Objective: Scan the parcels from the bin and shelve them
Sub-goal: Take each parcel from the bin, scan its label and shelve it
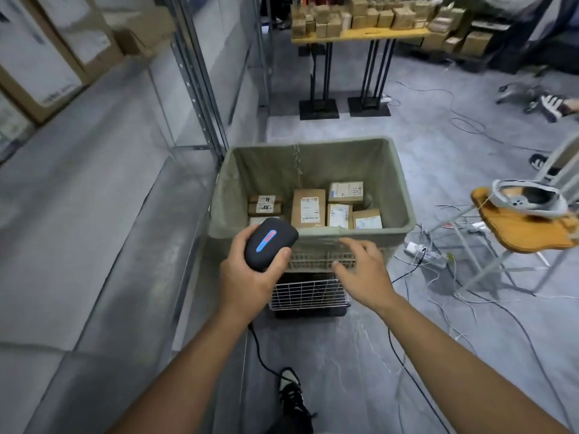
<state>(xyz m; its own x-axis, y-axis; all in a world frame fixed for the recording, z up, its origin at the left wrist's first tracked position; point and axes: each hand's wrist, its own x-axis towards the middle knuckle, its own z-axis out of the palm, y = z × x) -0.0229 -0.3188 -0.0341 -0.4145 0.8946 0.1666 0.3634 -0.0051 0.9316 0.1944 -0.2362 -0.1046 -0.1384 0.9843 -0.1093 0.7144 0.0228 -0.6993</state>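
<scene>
**Scanner in one grip, bin of parcels just ahead**

Holding a black scanner with a blue and red strip on its top, the left hand wraps its fingers and thumb round the body, so this grip is grasping the scanner. A dark cable trails from below that wrist down to the floor.

Just beside it, the right hand hangs with fingers spread and relaxed, a released grip that carries nothing. Its fingertips lie at the near rim of the bin; whether they touch the rim cannot be told.

The bin stands directly beyond both grips, a wire basket lined with olive cloth. Inside, on its bottom, lie the parcels: brown cardboard boxes with white labels. The tallest lies in the middle beyond the scanner's nose, two flat ones are stacked farther to the left grip's side, and three smaller ones are packed toward the right grip's side. One pale parcel is partly hidden behind the scanner.

To the outer side of the left grip runs a grey metal shelf, with large cartons at its far end. Far beyond the bin, a yellow-topped counter carries many small brown boxes. To the outer side of the right grip, a wooden stool bears a white headset, with loose cables on the floor around it. A black shoe shows below, between the forearms.
</scene>
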